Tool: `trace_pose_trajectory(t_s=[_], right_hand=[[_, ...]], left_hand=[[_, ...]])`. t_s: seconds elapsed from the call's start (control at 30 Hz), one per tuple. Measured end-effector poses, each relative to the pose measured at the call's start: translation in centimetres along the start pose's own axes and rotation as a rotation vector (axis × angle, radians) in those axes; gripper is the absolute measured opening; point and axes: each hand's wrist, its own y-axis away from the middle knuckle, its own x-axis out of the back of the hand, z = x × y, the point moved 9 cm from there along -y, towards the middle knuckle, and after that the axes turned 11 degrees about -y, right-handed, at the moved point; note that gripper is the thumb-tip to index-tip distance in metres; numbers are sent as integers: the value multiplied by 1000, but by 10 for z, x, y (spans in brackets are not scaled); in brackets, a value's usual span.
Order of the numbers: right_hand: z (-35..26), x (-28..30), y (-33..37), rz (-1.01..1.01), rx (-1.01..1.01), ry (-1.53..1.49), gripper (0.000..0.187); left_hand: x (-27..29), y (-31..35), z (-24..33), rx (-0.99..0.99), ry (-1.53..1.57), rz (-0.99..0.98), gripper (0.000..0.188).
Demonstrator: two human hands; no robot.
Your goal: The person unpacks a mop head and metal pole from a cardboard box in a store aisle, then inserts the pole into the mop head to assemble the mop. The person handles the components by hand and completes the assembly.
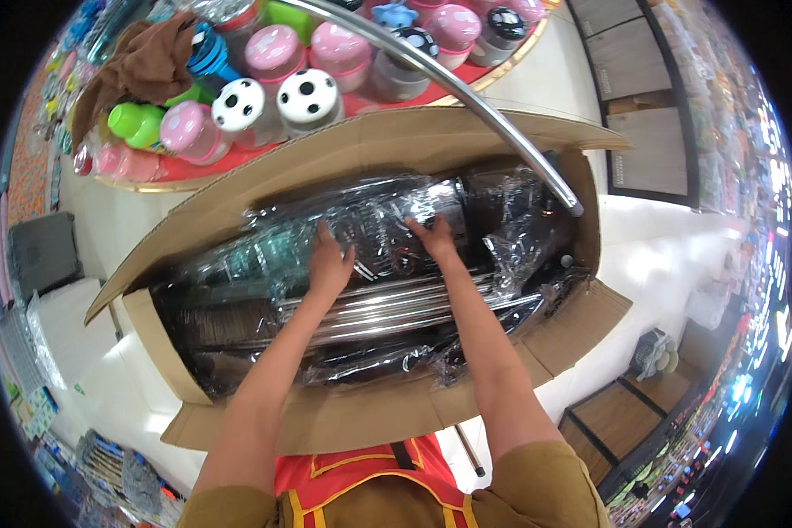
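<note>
Both my hands reach into a long brown cardboard box (189,374). Inside lies a dark bundle wrapped in clear plastic (378,220). My left hand (330,264) rests on the bundle's near side, thumb and fingers apart. To its right, my right hand (433,236) touches the same wrapping, its fingers also apart. Just below my hands, several shiny metal tubes (378,312) lie lengthwise in the box. More plastic-wrapped dark pieces (378,361) sit along the near wall. Part of the fingertips merges with the glare on the plastic.
A loose metal tube (502,128) slants across the box's far right corner. Beyond the box, a red-topped table (229,160) carries several lidded cups (310,99). A dark wooden rack (616,414) stands at lower right, and a grey bin (42,251) at left.
</note>
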Motion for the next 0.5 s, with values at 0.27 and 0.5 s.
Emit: trace_pose_trajectory(t_s=[0.27,0.5], right_hand=[[-32,21,23,203,207,189,60],[-133,99,85,250,615,124,38]], left_hand=[[-16,18,15,70,-85,-430,102],[-17,21,-3,125,-140,-437,104]])
